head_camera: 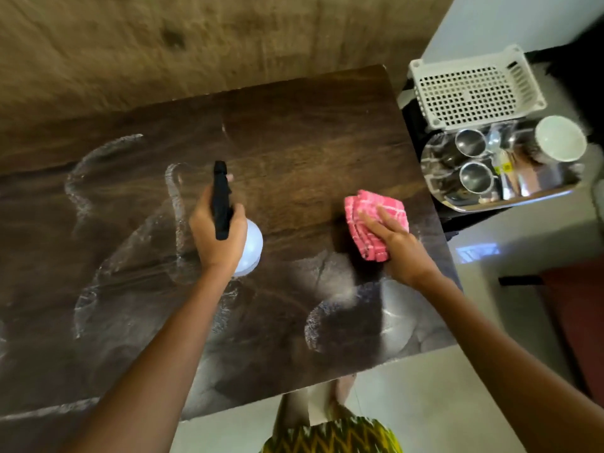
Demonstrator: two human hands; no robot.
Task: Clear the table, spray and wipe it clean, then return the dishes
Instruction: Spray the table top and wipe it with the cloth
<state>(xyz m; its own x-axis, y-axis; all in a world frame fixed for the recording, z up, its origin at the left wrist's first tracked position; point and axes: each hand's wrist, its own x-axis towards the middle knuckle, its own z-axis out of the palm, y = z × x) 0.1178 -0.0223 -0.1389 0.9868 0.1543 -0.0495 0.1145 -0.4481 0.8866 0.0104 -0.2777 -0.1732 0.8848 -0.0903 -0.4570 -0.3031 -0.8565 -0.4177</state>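
Observation:
The dark wooden table (294, 132) carries pale wet streaks and smears over its left and near parts. My left hand (215, 233) is shut around a spray bottle (250, 246) with a white body and a black trigger head, held above the table's middle with the nozzle pointing away from me. To the right, my right hand (397, 243) presses flat on a folded pink checked cloth (362, 217) that lies on the tabletop near the right edge. The dishes stand off the table on a steel tray (529, 199).
Beyond the table's right edge the tray holds two steel cups (470, 142), a white bowl (560, 137) and cutlery. A white perforated plastic basket (470, 89) sits behind it. A wooden wall runs along the far side. Pale floor lies at the near right.

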